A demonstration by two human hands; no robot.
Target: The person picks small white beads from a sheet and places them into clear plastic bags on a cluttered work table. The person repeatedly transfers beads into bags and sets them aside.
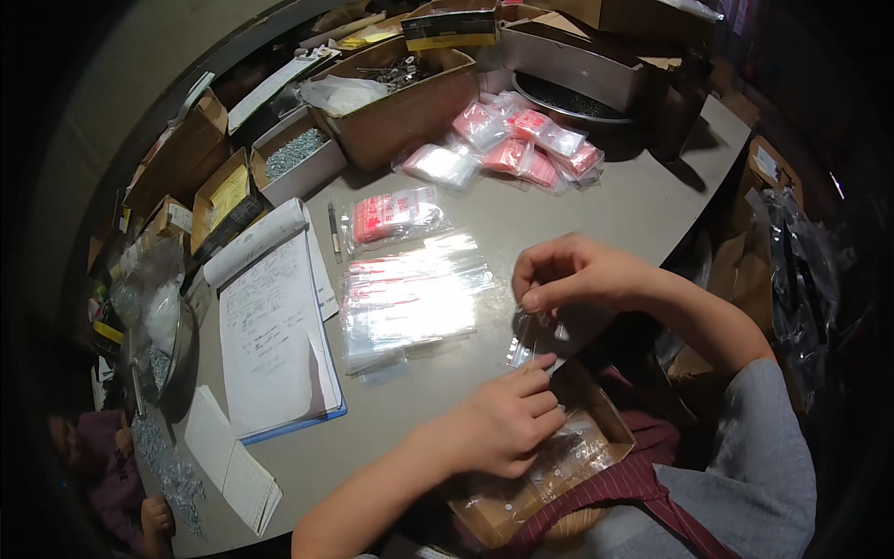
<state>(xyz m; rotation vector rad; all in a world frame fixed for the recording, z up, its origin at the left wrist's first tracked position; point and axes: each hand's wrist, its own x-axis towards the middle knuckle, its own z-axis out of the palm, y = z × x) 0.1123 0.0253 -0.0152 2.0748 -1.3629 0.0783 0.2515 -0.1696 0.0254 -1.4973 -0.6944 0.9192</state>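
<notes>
Just one view here, off the left fisheye cam of a head-worn pair. It's pitched steeply down over the wearer's own lap and the gray tabletop (605,216), close enough that the left hand (507,421) and right hand (582,275) look pretty big. Straight edges bow, corners go black, far-side cardboard box (410,116) sits up top.

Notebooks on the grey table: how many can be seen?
2: a large notebook with a blue edge, left of the stacked clear bags, and a small notebook below it in the picture, toward the left. Others may be hidden.
</notes>
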